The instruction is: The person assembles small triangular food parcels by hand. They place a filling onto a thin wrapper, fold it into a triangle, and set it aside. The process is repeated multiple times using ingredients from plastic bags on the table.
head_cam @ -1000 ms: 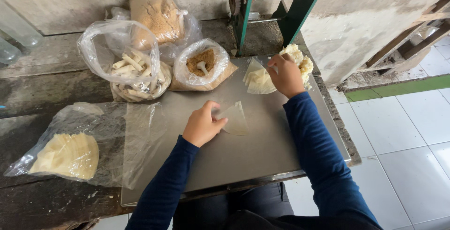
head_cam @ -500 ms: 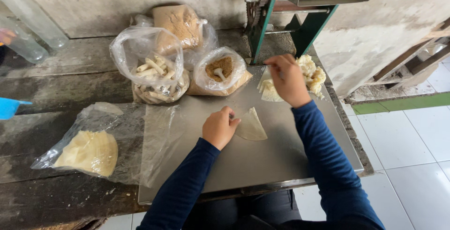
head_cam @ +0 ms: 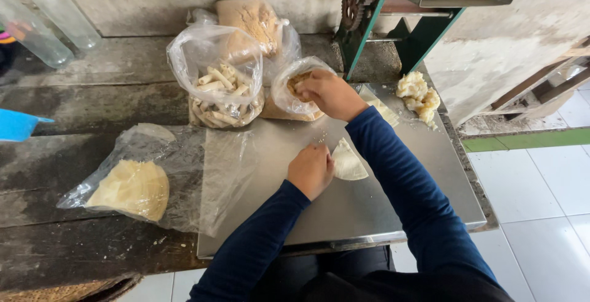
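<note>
My left hand [head_cam: 312, 169] rests with curled fingers on a thin pale dough wrapper [head_cam: 348, 162] that lies on the metal sheet [head_cam: 369, 203]. My right hand [head_cam: 330, 95] reaches into an open plastic bag of brown filling [head_cam: 289, 90] at the far edge of the sheet; its fingertips are hidden inside the bag. Whether they pinch filling cannot be seen. A lump of crumbly pale dough [head_cam: 418, 96] sits at the sheet's far right corner.
A clear bag of rolled pastry sticks [head_cam: 218, 90] stands left of the filling bag, a brown bag [head_cam: 252, 22] behind. A bag with stacked round wrappers [head_cam: 132, 188] lies at left on the dark wooden bench [head_cam: 80, 99]. A green-framed machine [head_cam: 393, 13] stands at the back.
My right hand has moved left from the crumbly dough at the far right into the filling bag. My left hand stays on the wrapper.
</note>
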